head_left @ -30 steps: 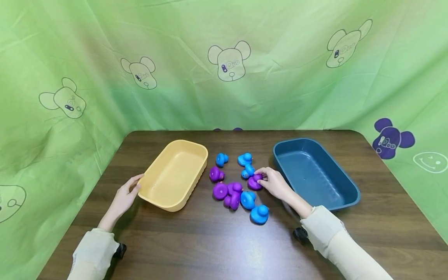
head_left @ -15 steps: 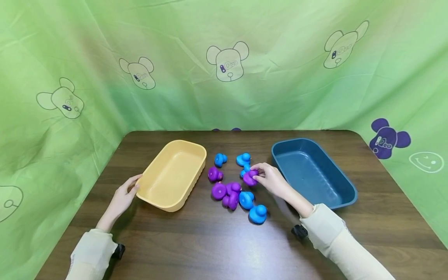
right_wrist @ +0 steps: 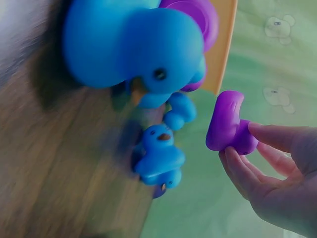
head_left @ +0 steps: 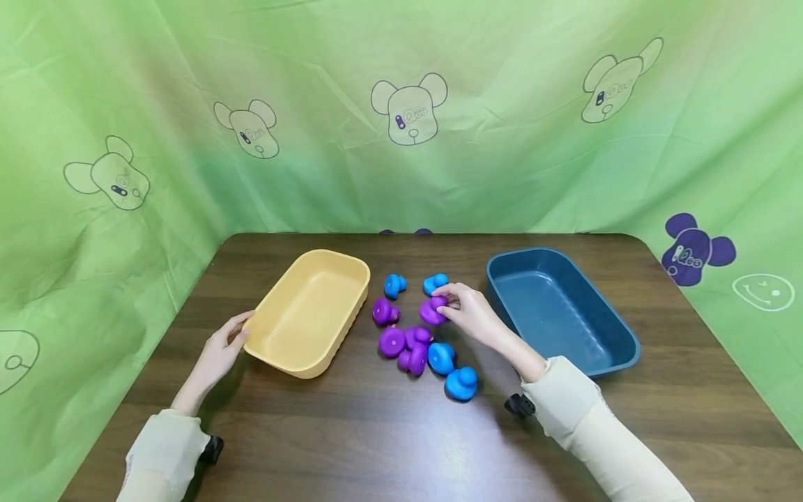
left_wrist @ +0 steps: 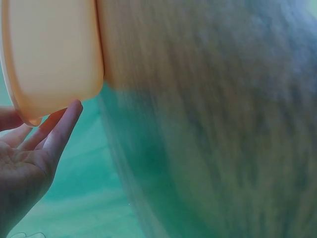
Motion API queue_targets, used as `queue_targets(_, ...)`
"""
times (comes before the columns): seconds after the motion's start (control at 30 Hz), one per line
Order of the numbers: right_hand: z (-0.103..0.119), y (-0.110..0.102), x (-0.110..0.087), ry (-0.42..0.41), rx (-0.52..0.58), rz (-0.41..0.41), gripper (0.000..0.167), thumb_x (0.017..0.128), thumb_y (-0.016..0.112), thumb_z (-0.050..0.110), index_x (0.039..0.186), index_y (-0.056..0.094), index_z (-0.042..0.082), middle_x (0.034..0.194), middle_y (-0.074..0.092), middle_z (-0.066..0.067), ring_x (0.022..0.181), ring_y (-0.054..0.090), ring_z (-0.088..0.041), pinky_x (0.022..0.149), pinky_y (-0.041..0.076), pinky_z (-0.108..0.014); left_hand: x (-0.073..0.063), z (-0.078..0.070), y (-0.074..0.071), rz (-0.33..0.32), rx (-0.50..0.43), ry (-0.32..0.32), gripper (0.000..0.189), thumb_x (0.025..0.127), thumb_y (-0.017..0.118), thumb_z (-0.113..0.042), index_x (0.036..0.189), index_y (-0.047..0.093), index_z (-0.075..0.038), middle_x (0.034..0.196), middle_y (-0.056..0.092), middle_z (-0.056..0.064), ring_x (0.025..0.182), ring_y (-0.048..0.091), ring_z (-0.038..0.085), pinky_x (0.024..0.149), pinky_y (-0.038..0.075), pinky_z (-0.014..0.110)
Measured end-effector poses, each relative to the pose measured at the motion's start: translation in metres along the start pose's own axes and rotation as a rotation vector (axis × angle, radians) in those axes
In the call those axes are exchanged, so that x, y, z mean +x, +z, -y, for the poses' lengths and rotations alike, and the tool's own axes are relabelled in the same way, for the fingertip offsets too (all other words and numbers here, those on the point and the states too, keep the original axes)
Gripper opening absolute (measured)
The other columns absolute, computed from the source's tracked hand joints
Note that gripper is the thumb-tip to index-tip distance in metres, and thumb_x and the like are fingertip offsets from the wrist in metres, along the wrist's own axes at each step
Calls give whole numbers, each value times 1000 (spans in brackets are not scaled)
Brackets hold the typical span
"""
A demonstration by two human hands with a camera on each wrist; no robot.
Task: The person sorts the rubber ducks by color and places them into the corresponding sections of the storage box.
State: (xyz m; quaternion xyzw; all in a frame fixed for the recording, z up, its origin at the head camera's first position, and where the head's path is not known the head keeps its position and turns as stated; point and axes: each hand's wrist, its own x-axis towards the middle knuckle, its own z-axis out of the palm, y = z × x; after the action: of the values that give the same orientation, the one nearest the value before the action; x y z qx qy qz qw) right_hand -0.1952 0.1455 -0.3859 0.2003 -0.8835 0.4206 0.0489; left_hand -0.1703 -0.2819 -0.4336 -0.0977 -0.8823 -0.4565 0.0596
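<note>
My right hand point(head_left: 475, 319) pinches a purple toy duck point(head_left: 430, 312) between thumb and fingers. In the right wrist view this purple duck point(right_wrist: 223, 121) is tilted and held up off the table, with blue ducks point(right_wrist: 161, 158) standing beyond it. On the other side, my left hand point(head_left: 219, 354) holds the near left rim of a yellow basin point(head_left: 307, 310). The left wrist view has the fingers point(left_wrist: 64, 126) against the outside of the basin point(left_wrist: 54, 54). Several more purple ducks point(head_left: 392, 342) and blue ducks point(head_left: 461, 384) lie loosely grouped between the two basins.
A dark blue basin point(head_left: 552, 314) stands at the right, beside my right forearm. The brown wooden table point(head_left: 351, 439) runs back to a green cloth point(head_left: 414, 188) printed with mouse heads. Dark cameras point(head_left: 520, 406) sit on both wrists.
My right hand has lifted the purple duck from beside a blue one and carried it left toward the yellow basin. My left hand keeps its hold on the rim.
</note>
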Motion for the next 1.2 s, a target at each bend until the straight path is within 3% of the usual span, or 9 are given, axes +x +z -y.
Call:
queue_targets(0.2, 11, 7, 8, 40, 30, 29, 24, 81, 59, -1, 105, 59, -5, 103, 56, -21, 91, 58, -30, 77, 49, -33, 0, 1, 1, -6, -4, -1, 33, 91, 42, -1, 124, 44, 5, 108, 55, 29, 78, 50, -9, 64, 48, 21)
queue_targets(0.6, 35, 28, 23, 17, 148, 68, 24, 81, 58, -2, 105, 58, -7, 101, 57, -20, 92, 58, -29, 78, 49, -30, -1, 0, 1, -9, -1, 0, 34, 92, 41, -2, 125, 43, 6, 107, 55, 30, 79, 50, -9, 64, 46, 17)
queue_targets(1.2, 58, 63, 40, 9, 146, 91, 24, 81, 61, 2, 105, 60, 1, 102, 61, -13, 94, 59, -25, 80, 47, -28, -2, -2, 2, -18, -3, 8, 33, 92, 41, -4, 124, 44, 6, 107, 55, 30, 77, 50, -8, 63, 48, 24)
